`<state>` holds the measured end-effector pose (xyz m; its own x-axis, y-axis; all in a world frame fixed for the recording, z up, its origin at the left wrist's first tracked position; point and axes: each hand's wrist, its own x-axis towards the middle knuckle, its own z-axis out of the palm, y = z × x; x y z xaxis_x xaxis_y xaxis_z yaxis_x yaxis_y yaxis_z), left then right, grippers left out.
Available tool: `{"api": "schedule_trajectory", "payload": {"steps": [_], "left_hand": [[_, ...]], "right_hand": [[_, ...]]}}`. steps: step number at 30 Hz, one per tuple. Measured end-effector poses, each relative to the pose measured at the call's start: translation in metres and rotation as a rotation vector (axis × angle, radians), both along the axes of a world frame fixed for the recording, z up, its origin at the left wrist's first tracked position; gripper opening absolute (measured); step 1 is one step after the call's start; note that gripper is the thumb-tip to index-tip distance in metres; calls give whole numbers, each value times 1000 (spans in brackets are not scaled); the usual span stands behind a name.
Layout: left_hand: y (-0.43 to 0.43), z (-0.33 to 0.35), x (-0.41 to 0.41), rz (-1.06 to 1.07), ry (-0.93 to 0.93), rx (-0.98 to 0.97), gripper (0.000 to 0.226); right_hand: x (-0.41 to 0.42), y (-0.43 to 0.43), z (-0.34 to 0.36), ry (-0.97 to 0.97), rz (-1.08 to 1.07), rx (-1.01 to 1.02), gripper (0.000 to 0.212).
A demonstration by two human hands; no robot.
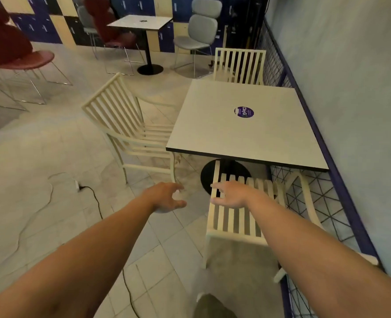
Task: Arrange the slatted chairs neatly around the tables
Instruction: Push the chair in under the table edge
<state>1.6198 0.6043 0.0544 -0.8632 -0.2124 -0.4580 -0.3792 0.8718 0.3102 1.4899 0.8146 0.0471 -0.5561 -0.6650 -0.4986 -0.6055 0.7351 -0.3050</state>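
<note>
I observe both arms extended forward over the tiled floor (52,157). My left hand (167,197) hangs in the air with the fingers curled and spread, the grip wide and holding nothing; it is above the floor, just left of the near slatted chair (234,220). My right hand (232,195) is over the top of that chair's backrest, fingers spread, grip wide; I cannot tell whether the palm touches the slats, and the fingers are not closed around them.

The near slatted chair stands at the near edge of the square white table (240,125), its back toward me and its seat partly under the tabletop. Its right armrest is just beside the blue wire-mesh fence (316,203) that runs along the wall (350,88).

A second slatted chair (125,125) stands at the table's left side, turned at an angle, its seat reaching the table edge. A third slatted chair (239,65) stands at the far side, facing the table squarely.

The table carries a round purple sticker (243,112) near its centre and rests on a black round base (226,173).

Farther back I note a second white table (141,23) with a grey high-back chair (199,31) and red chairs (17,51) near it. A black cable (95,200) lies on the floor at the left.
</note>
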Motion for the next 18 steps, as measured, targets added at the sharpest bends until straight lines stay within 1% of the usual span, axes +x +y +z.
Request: {"api": "schedule_trajectory", "payload": {"steps": [4,12,18], "left_hand": [[-26,3,-13,45,8,4,72],[-77,8,-57,83,-23,8,69],[-122,6,-79,161,-43,43,68]], "right_hand": [[-19,-39,0,-7,36,-5,74],[-71,-110,3,-29,163,-57,69],[-106,-172,-10,-49,245,-2,72]]}}
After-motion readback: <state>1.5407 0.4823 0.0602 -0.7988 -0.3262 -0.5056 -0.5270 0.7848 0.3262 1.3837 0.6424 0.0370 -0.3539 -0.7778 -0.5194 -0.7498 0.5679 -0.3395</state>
